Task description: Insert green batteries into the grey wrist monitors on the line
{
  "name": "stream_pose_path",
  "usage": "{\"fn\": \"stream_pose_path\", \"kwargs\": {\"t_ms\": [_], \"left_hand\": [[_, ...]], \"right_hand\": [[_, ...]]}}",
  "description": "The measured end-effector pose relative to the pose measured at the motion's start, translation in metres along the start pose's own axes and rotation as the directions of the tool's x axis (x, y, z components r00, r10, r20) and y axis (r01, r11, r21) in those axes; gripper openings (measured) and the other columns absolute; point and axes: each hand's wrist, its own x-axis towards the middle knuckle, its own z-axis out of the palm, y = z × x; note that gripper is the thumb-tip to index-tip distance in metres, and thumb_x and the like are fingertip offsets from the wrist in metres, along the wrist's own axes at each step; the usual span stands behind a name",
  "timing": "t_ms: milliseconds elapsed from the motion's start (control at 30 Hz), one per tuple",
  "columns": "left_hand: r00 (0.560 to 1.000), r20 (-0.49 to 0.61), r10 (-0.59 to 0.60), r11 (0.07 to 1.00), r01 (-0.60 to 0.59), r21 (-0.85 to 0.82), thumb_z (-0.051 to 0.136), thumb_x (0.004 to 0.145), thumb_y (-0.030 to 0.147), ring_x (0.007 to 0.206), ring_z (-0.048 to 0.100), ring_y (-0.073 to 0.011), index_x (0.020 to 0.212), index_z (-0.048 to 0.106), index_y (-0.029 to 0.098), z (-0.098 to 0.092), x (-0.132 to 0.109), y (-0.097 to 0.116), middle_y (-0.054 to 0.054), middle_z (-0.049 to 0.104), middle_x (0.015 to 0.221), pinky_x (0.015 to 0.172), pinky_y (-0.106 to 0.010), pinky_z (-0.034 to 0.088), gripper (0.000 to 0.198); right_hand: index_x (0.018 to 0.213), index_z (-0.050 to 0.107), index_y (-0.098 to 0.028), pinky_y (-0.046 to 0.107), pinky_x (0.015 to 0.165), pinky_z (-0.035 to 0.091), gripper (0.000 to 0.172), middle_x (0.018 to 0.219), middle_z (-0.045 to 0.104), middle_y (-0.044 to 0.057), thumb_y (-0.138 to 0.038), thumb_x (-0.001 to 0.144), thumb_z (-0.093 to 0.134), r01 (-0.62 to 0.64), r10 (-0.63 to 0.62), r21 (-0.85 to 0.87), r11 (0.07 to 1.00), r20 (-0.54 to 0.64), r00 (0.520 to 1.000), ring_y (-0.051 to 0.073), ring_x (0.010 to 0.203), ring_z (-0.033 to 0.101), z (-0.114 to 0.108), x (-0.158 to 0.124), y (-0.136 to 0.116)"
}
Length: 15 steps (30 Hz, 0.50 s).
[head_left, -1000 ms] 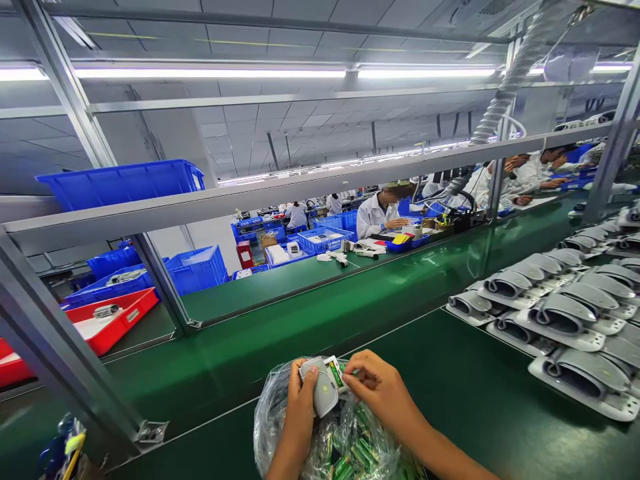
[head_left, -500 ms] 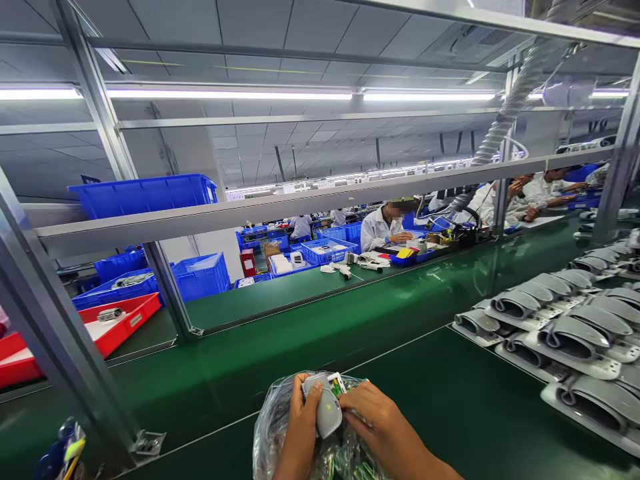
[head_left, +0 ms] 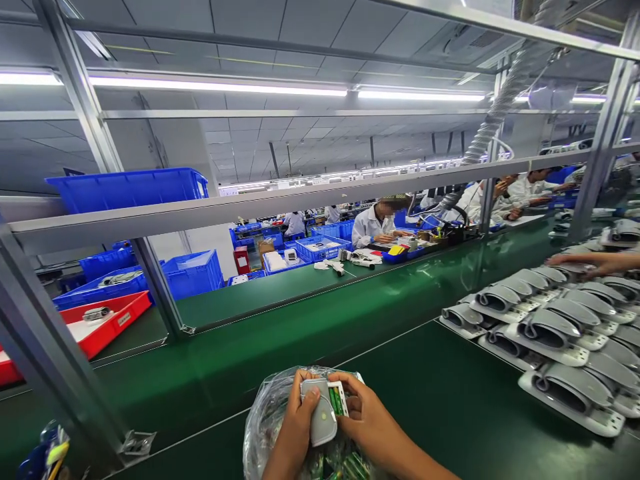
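My left hand (head_left: 295,427) is closed on a wrist cuff device (head_left: 323,421), its thumb pressed on the smooth grey cuff. At the device's right side a white battery compartment faces up, with green batteries (head_left: 336,400) lying in it. Around the compartment's right edge curl the fingers and thumb of my right hand (head_left: 375,423). Whether those fingers also pinch a battery is hidden. Directly beneath both hands, a clear plastic bag (head_left: 257,417) holds several loose green batteries (head_left: 356,465).
Rows of similar grey cuff devices (head_left: 565,380) stand on the green bench (head_left: 425,380) at right, where another person's hand (head_left: 600,263) reaches in. Metal posts (head_left: 60,333) and a shelf with a blue bin (head_left: 130,191) frame the bench. A red tray (head_left: 117,320) sits left.
My right hand has shifted from the compartment's top to wrap its right edge, so more of the green batteries show. Another person's hand has appeared over the devices at right.
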Motion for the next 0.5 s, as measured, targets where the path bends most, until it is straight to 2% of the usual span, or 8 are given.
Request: {"fn": "stream_pose_path", "kwargs": {"t_ms": [100,200,267,300,333,400,433,500], "left_hand": [[0.999,0.032,0.027,0.996,-0.029,0.086,0.079,0.076,0.067,0.076,0.056,-0.0191,0.093,0.057,0.023,0.003,-0.001,0.006,0.0,0.058,0.084,0.073,-0.03,0.049,0.052],[0.998,-0.064,-0.012,0.99,0.021,0.141,0.073,0.079,0.071,0.075,0.057,-0.0203,0.099,0.057,0.024,0.007,0.001,0.007,0.001,0.06,0.082,0.071,-0.03,0.048,0.053],[0.993,-0.114,0.013,0.976,0.012,0.218,0.07,0.079,0.072,0.076,0.06,-0.0219,0.098,0.056,0.025,0.01,0.003,0.011,0.0,0.062,0.083,0.072,-0.031,0.049,0.053],[0.992,-0.119,0.04,0.957,-0.004,0.29,0.069,0.079,0.071,0.079,0.061,-0.0231,0.097,0.056,0.025,0.01,0.004,0.017,-0.001,0.063,0.085,0.075,-0.032,0.05,0.052],[0.991,-0.112,0.071,0.923,-0.023,0.384,0.068,0.078,0.069,0.083,0.063,-0.0243,0.097,0.056,0.024,0.008,0.005,0.025,-0.002,0.065,0.089,0.078,-0.032,0.05,0.05],[0.995,-0.062,0.074,0.798,-0.022,0.602,0.068,0.078,0.064,0.092,0.066,-0.0263,0.1,0.056,0.024,-0.002,0.005,0.049,-0.005,0.068,0.097,0.083,-0.033,0.05,0.047],[0.998,-0.036,0.046,0.71,-0.007,0.705,0.068,0.078,0.061,0.095,0.067,-0.0269,0.103,0.056,0.024,-0.012,0.004,0.064,-0.006,0.07,0.1,0.085,-0.033,0.05,0.047],[0.999,-0.016,-0.041,0.519,0.035,0.854,0.067,0.078,0.057,0.098,0.068,-0.0279,0.111,0.057,0.023,-0.04,-0.002,0.092,-0.008,0.072,0.105,0.086,-0.033,0.049,0.049]], "right_hand": [[0.119,0.061,-0.023,0.034,0.08,0.058,0.059,0.116,0.073,0.007,-0.029,0.065,0.083,0.025,-0.025,0.019,1.0,-0.012,1.0,0.022,0.09,0.073,0.001,0.003,0.001],[0.131,0.06,-0.021,0.039,0.088,0.059,0.067,0.124,0.071,0.011,-0.045,0.072,0.083,0.034,-0.034,-0.012,0.999,-0.001,0.999,0.026,0.1,0.074,-0.009,0.016,0.002],[0.131,0.061,-0.019,0.042,0.087,0.06,0.061,0.122,0.071,0.014,-0.057,0.085,0.071,0.085,-0.098,-0.142,0.986,-0.088,0.991,0.028,0.1,0.073,-0.029,0.03,0.001],[0.129,0.063,-0.018,0.044,0.087,0.06,0.055,0.118,0.071,0.015,-0.058,0.09,0.064,0.139,-0.185,-0.266,0.954,-0.155,0.971,0.028,0.1,0.072,-0.043,0.038,-0.001],[0.125,0.065,-0.018,0.046,0.09,0.059,0.049,0.116,0.071,0.015,-0.056,0.094,0.058,0.197,-0.307,-0.42,0.886,-0.214,0.927,0.029,0.102,0.07,-0.061,0.045,-0.004],[0.121,0.068,-0.02,0.053,0.103,0.053,0.038,0.119,0.071,0.016,-0.044,0.096,0.053,0.225,-0.573,-0.73,0.645,-0.267,0.775,0.032,0.113,0.065,-0.102,0.055,-0.01],[0.123,0.069,-0.02,0.056,0.109,0.048,0.037,0.124,0.069,0.017,-0.038,0.095,0.05,0.167,-0.659,-0.831,0.531,-0.281,0.697,0.035,0.12,0.062,-0.125,0.059,-0.012],[0.13,0.067,-0.017,0.06,0.112,0.044,0.044,0.139,0.062,0.021,-0.029,0.093,0.047,-0.048,-0.712,-0.888,0.457,-0.398,0.579,0.039,0.13,0.055,-0.169,0.063,-0.015]]}}
